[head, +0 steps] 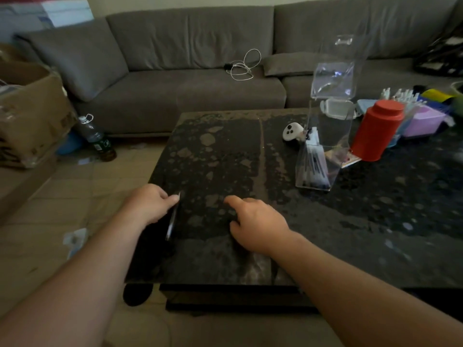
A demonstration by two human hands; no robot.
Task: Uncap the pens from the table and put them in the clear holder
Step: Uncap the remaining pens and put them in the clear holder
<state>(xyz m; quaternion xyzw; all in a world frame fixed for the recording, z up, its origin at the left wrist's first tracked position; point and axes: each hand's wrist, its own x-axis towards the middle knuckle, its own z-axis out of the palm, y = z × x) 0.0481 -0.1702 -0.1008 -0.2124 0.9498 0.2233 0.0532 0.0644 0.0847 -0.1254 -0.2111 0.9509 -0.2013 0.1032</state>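
A: Start at the fingers. What is each hand doing?

B: The left hand [147, 206] has its fingers [172, 199] pinched on a pen [172, 221], at the near left edge of the bench [375, 221]. The pen's light tip pokes out past the fingertips and the barrel runs back toward the person. The right hand [255, 221] lies just to the right, knuckles up, fingers curled loosely on the dark surface. I can't tell whether it holds anything; a cap would be hidden.

A: How will the pen handle?

B: My guess: light, stiff, thin, with smooth plastic that could slip. I would grip the barrel mid-length, and pull any cap straight off. The blur hides whether a cap is on.

A: And the holder?

B: The clear holder [323, 156] stands farther off to the right, well apart from both hands, with several pens [314, 166] leaning inside. Thin transparent walls, tall, so likely easy to tip. A red canister [378, 134] stands just beside it.

A: Any writing?

B: Nothing readable. The bottle [96, 137] on the floor at left has a green label, too blurred to make out.
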